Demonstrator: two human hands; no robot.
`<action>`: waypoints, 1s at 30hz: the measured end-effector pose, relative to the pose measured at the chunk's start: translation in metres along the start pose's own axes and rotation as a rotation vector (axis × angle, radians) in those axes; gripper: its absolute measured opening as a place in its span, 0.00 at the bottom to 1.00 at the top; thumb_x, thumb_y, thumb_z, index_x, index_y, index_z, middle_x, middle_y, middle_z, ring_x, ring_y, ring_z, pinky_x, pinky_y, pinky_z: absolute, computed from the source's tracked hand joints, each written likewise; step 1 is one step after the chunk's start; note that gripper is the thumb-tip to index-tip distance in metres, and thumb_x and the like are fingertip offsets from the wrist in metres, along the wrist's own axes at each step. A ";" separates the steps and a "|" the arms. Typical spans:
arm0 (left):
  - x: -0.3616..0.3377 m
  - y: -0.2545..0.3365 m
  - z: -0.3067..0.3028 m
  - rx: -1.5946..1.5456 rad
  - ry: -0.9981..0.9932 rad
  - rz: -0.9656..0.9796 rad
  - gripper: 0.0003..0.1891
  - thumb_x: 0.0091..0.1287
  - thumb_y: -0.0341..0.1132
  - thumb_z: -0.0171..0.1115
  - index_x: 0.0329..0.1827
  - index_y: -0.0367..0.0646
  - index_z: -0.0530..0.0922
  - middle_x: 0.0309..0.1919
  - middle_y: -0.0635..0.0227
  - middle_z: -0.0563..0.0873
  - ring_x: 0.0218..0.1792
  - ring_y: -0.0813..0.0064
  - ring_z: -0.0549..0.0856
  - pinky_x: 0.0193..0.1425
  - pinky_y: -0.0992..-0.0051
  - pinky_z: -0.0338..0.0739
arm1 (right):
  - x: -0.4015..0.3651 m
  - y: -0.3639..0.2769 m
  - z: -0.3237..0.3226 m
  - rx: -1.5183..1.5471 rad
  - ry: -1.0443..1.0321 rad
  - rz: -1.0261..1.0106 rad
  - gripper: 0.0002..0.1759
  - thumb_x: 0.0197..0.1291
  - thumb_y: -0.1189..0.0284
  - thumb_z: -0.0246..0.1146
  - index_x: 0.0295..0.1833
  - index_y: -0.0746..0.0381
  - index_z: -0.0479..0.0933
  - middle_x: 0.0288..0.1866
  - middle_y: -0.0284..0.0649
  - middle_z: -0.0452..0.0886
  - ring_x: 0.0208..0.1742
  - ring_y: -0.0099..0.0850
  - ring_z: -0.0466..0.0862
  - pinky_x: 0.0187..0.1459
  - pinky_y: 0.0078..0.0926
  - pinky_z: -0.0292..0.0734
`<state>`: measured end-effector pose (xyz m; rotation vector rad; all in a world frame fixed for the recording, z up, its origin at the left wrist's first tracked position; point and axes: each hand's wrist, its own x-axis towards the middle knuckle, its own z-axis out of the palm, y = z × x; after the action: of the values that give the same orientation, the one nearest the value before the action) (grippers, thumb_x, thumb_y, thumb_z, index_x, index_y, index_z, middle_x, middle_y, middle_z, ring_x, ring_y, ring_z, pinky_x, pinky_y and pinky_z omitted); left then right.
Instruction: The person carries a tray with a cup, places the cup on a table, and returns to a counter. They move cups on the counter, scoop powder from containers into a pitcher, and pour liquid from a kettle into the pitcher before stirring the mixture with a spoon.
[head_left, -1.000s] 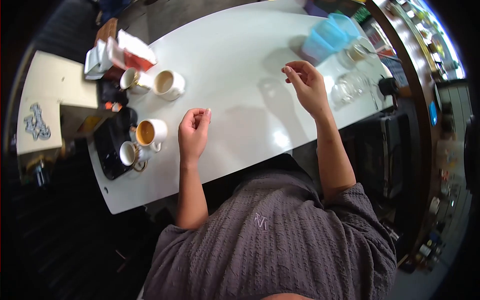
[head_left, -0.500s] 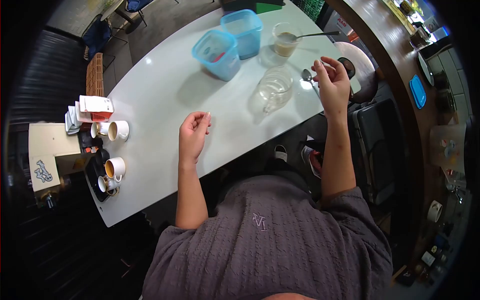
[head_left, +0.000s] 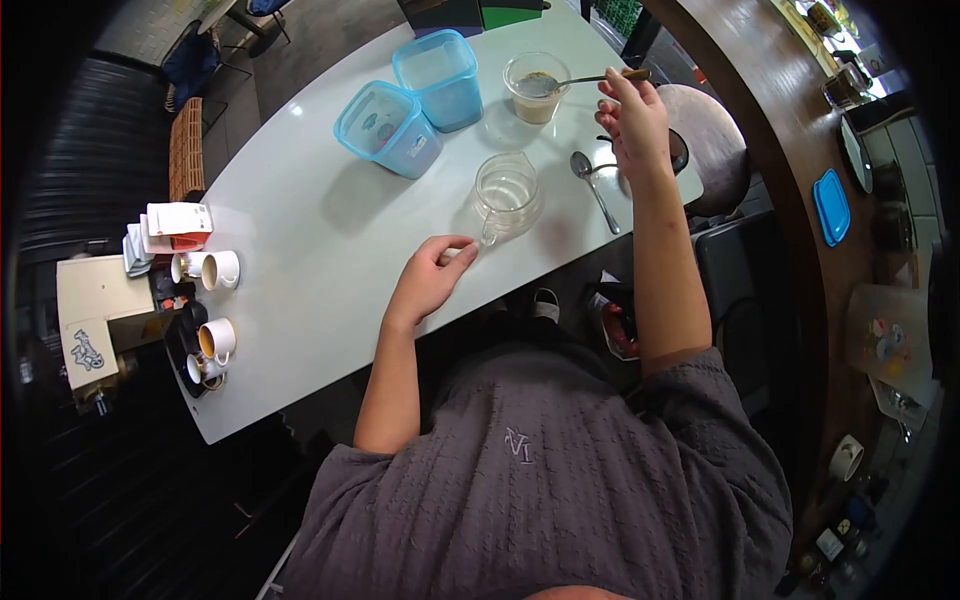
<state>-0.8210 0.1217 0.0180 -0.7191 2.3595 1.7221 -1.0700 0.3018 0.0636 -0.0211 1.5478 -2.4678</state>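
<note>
My right hand [head_left: 640, 125] is at the handle of a long spoon [head_left: 595, 79], its thumb and fingertips closed on it. The spoon's bowl end rests in a clear cup [head_left: 536, 105] with a pale brownish content. My left hand [head_left: 432, 280] is just over the table, thumb and index finger drawn together, nothing visible between them. Its fingertips are close to the handle of a clear glass pitcher [head_left: 507, 190]; whether they touch cannot be made out. A second spoon [head_left: 597, 195] lies to the pitcher's right.
Two blue plastic containers [head_left: 405, 150] stand behind the pitcher on the white table [head_left: 300, 290]. White mugs [head_left: 221, 270] and packets [head_left: 180, 217] are at the left end. A dark round object [head_left: 677, 152] sits beyond my right wrist. A wooden counter [head_left: 745, 110] runs along the right.
My left hand has moved right, close to the pitcher's handle. My right hand has moved up and left and taken the spoon's handle. The view has shifted slightly.
</note>
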 end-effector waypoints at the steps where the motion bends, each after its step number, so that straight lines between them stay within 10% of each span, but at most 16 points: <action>1: 0.003 -0.001 0.000 -0.005 -0.012 0.006 0.18 0.65 0.43 0.63 0.49 0.38 0.79 0.33 0.65 0.82 0.35 0.80 0.78 0.42 0.78 0.74 | 0.002 0.002 0.003 -0.033 0.007 -0.016 0.17 0.62 0.68 0.62 0.51 0.63 0.67 0.37 0.38 0.76 0.25 0.18 0.73 0.26 0.14 0.72; 17: 0.045 -0.012 0.008 -0.389 -0.503 0.185 0.11 0.72 0.37 0.52 0.47 0.40 0.76 0.35 0.74 0.79 0.36 0.84 0.77 0.43 0.81 0.73 | -0.017 -0.004 0.032 -0.839 -0.043 -0.741 0.14 0.72 0.69 0.47 0.44 0.67 0.75 0.24 0.36 0.81 0.23 0.17 0.75 0.27 0.18 0.71; 25: 0.030 -0.006 0.001 -0.515 -0.332 0.191 0.10 0.73 0.37 0.49 0.36 0.42 0.71 0.28 0.78 0.70 0.31 0.85 0.68 0.40 0.82 0.66 | -0.003 -0.024 0.052 -0.354 -0.059 -0.760 0.15 0.72 0.68 0.45 0.45 0.68 0.72 0.24 0.38 0.80 0.23 0.17 0.75 0.27 0.12 0.66; 30: 0.002 0.000 -0.015 -0.477 -0.155 0.197 0.10 0.73 0.37 0.49 0.36 0.41 0.71 0.28 0.80 0.69 0.31 0.87 0.66 0.38 0.84 0.63 | 0.013 -0.015 0.096 -0.551 -0.142 -0.712 0.15 0.70 0.68 0.48 0.40 0.66 0.76 0.21 0.36 0.81 0.24 0.19 0.79 0.31 0.17 0.72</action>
<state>-0.8206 0.1070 0.0221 -0.3914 1.9882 2.3684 -1.0723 0.2202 0.1185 -0.9632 2.3985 -2.2818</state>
